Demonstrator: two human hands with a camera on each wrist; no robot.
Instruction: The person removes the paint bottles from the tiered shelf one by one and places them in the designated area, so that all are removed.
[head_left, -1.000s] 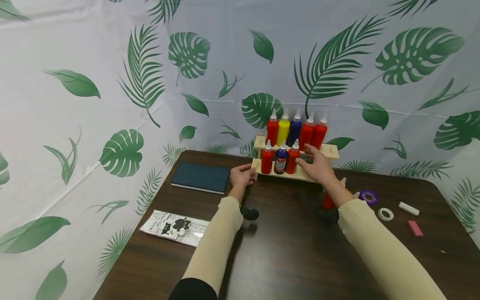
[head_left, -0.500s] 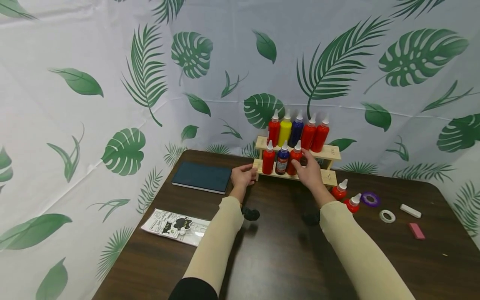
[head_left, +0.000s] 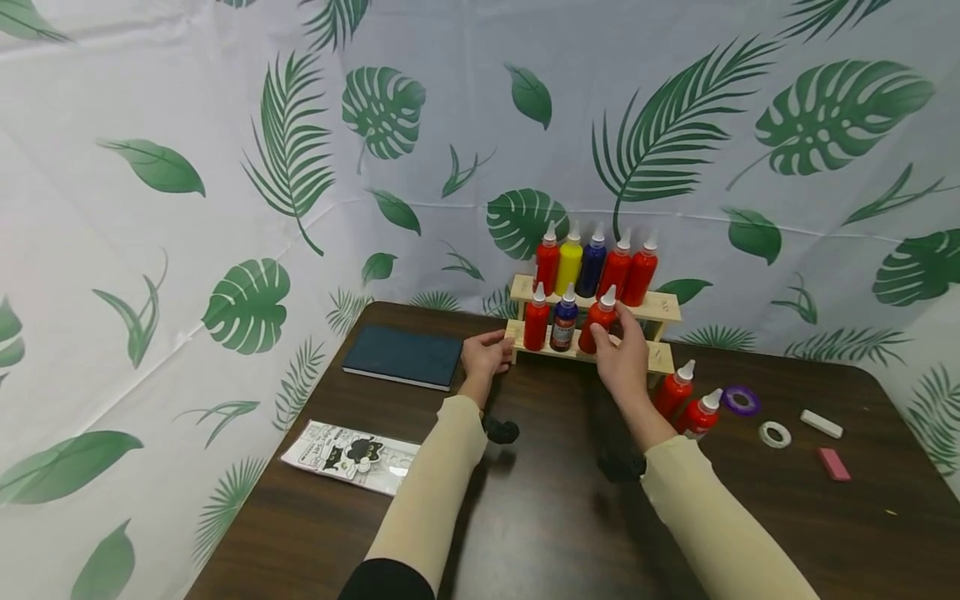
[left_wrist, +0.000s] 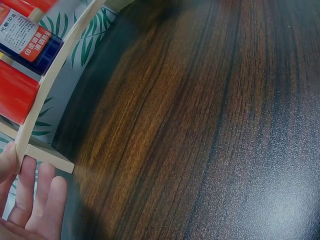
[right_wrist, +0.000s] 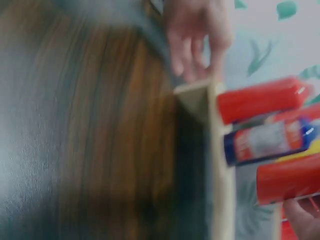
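Red is the squeeze bottle (head_left: 597, 327) in your right hand (head_left: 624, 357); your thumb and fingers are closed round it, leaving little gap. It leans slightly to the right, white nozzle up, and the right wrist view shows its base just clear of the lower shelf (head_left: 660, 357) of the two-tier wooden rack (head_left: 657, 307). Beside it, a labelled blue bottle (head_left: 563, 323) and another red bottle (head_left: 536, 325) stand upright on that shelf. Your left hand (head_left: 484, 355) pinches the shelf's left end, thumb on the upper side, fingers half bent below. Behind, five bottles (head_left: 568, 268) line the upper tier: red, yellow, dark blue, red, red. Two more red bottles (head_left: 697, 418) stand on the table (head_left: 525, 517) by the rack's right end, near a purple tape roll (head_left: 727, 400). A navy notebook (head_left: 405, 357) lies just beside your left hand.
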